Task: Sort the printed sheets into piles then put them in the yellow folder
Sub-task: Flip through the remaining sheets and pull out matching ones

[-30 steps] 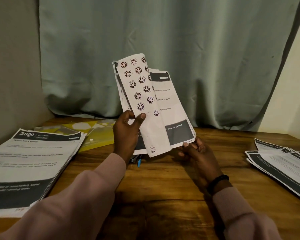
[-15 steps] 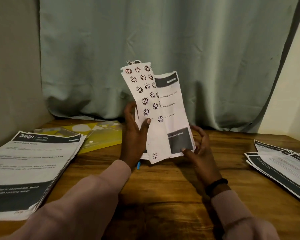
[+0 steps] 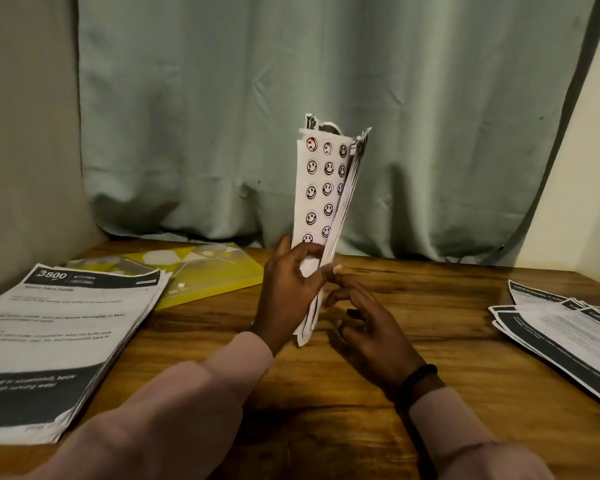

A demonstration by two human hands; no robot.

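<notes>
The left hand [image 3: 286, 292] curls its fingers around an upright bundle of printed sheets [image 3: 323, 216], smiley-face page facing out, above the wooden table [image 3: 326, 393]. The right hand [image 3: 368, 327] hovers beside it, fingers relaxed, grasping nothing. Sorted piles lie far left [image 3: 59, 341] and far right [image 3: 561, 337]; the yellow folder [image 3: 215, 275] lies behind the left pile.

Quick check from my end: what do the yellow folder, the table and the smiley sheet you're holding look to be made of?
Yellow folder: looks like thin, glossy, semi-translucent plastic with a white snap button.
Table: wood or wood-look laminate, with brown grain and a slight sheen.
Smiley sheet: thin matte white paper, probably stickers, flexing with the bundle that the left hand holds upright.
</notes>
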